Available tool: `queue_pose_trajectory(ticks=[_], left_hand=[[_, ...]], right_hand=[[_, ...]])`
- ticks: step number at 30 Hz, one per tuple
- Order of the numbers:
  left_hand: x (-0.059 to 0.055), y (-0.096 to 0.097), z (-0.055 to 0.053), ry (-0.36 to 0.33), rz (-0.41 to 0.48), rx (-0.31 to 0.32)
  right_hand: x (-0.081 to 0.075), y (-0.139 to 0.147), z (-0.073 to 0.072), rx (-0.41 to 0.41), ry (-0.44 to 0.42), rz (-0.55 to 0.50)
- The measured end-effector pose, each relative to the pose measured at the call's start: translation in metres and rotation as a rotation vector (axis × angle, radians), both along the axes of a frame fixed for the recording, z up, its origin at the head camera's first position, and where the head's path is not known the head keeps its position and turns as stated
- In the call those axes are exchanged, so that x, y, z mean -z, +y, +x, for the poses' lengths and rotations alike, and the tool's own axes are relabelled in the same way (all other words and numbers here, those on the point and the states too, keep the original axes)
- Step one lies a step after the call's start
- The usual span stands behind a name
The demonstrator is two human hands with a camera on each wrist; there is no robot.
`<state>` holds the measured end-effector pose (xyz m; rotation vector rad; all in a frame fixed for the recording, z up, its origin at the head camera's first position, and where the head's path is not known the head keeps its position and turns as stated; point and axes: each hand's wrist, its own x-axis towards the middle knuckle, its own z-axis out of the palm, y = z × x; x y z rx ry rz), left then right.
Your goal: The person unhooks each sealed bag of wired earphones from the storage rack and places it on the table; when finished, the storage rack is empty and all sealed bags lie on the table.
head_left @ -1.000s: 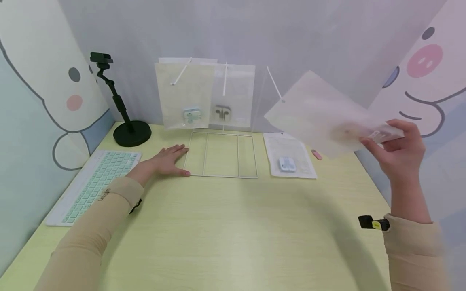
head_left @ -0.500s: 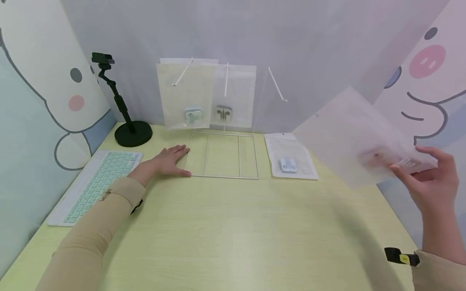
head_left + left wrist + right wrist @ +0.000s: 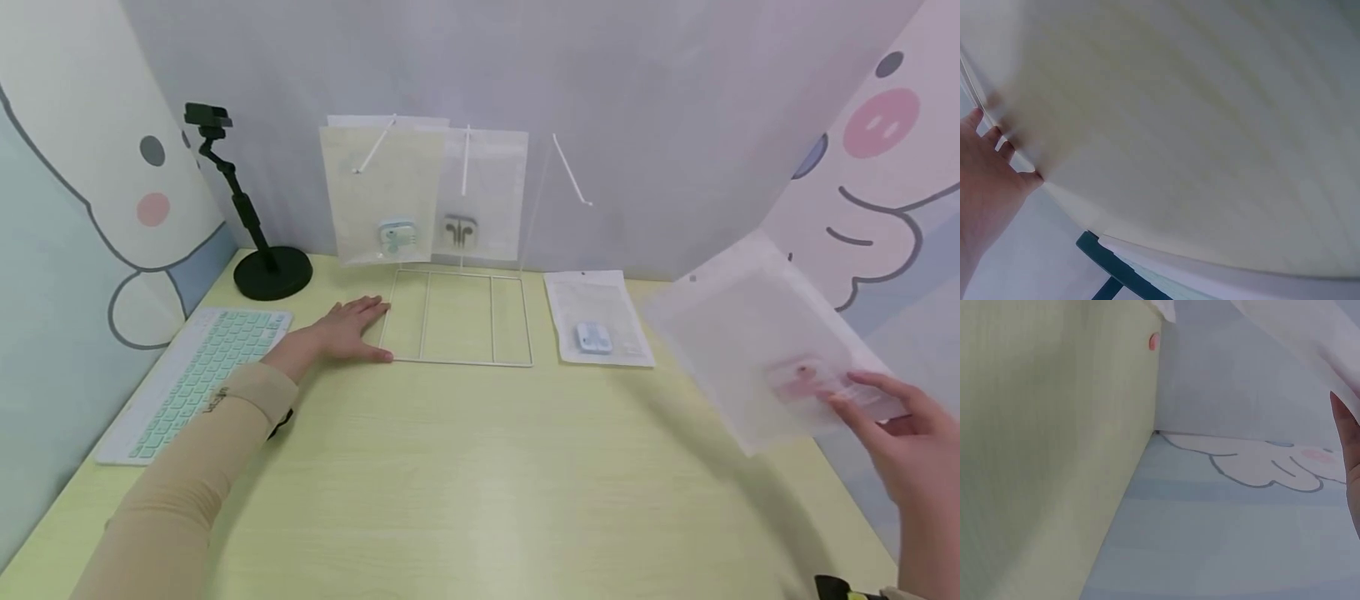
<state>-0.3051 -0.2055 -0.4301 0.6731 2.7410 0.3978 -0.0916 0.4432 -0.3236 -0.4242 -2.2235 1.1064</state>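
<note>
My left hand point(image 3: 348, 332) rests on the table with its fingers spread, thumb and fingertips at the left edge of the white wire rack point(image 3: 465, 363). My right hand point(image 3: 900, 433) pinches the lower right corner of a translucent plastic pouch point(image 3: 738, 325), held tilted in the air. A pinkish item in a small clear case shows through that pouch. From the rack's left and middle hooks hang similar pouches point(image 3: 386, 187) with earphones in cases. The right hook point(image 3: 572, 169) is bare. Another pouch point(image 3: 596, 304) lies flat right of the rack, a pale blue case inside.
A white keyboard point(image 3: 202, 375) with mint keys lies at the left, and a black stand point(image 3: 272, 273) rises behind it. In the right wrist view a small pink object point(image 3: 1154, 341) sits near the table's edge. Walls bound the table at the back and both sides.
My right hand has moved right and down, drawing the pouch away from the right hook, which the pouch's corner overlapped earlier. My left hand has stayed at the rack.
</note>
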Motion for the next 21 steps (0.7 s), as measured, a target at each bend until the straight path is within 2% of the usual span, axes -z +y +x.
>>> queue_pose_trajectory(ticks=[6, 14, 18, 21], left_hand=[[-0.002, 0.0, 0.0, -0.001, 0.002, 0.002], [-0.003, 0.001, 0.0, -0.002, 0.004, 0.004], [-0.003, 0.0, 0.001, -0.006, 0.005, 0.003], [-0.003, 0.0, 0.002, -0.003, 0.005, 0.003]], right_hand=[[0.016, -0.002, 0.01, -0.066, -0.11, 0.092], [0.033, -0.007, 0.009, -0.197, -0.279, 0.202], [0.038, -0.001, 0.008, -0.264, -0.291, 0.258], [0.042, 0.008, 0.006, -0.28, -0.282, 0.328]])
